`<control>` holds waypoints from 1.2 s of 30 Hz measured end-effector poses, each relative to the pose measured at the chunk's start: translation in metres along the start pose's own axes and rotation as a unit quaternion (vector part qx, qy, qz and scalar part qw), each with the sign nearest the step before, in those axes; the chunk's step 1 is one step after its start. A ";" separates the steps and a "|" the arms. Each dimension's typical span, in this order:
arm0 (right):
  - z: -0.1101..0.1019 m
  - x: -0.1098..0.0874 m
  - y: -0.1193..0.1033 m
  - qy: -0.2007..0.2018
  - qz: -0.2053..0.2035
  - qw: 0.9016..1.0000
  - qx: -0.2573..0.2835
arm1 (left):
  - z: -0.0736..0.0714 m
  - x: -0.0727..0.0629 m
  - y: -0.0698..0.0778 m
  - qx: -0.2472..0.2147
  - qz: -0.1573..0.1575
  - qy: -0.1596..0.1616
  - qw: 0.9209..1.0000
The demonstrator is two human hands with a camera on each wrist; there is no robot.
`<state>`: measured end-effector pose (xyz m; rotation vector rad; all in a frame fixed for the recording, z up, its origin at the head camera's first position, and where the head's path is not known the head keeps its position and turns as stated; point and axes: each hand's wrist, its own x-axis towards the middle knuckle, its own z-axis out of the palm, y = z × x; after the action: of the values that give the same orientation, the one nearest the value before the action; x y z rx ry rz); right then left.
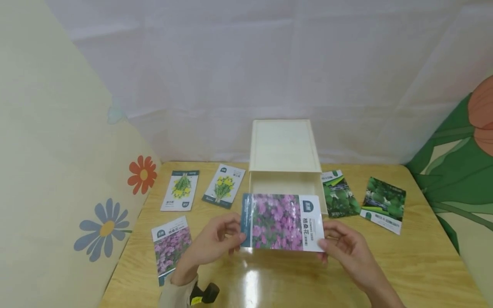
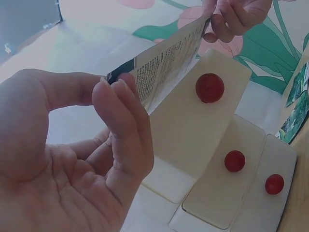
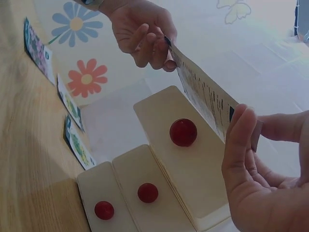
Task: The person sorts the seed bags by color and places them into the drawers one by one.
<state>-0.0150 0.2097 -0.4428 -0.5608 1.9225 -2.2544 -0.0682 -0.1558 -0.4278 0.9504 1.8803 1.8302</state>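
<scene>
A seed packet with pink-purple flowers (image 1: 275,222) is stretched level between both hands, front side up in the head view. My left hand (image 1: 219,239) pinches its dark teal end between thumb and fingers. At the white end, my right hand (image 1: 344,250) pinches the packet the same way. Both wrist views show the packet's text-covered back (image 2: 166,65). Just beyond and below it stands a small cream drawer chest (image 1: 285,145). Its top drawer (image 2: 193,125), with a red knob (image 3: 183,132), is pulled out; the two lower drawers are closed. The packet partly hides the open drawer in the head view.
Another pink-flower packet (image 1: 173,248) lies on the wooden table (image 1: 300,282) at front left. Two yellow-flower packets (image 1: 181,190) lie left of the chest, two green-leaf packets (image 1: 383,203) to its right. White cloth (image 1: 215,77) hangs behind; flower-printed panels flank the sides.
</scene>
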 end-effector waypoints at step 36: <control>-0.015 0.030 -0.028 0.000 0.038 0.999 -0.010 | -0.010 0.022 0.009 0.054 -0.023 0.054 0.997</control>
<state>-0.0440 0.2187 -0.4120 -0.4812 1.9333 -2.1911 -0.0884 -0.1490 -0.4138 0.8510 2.0676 1.8030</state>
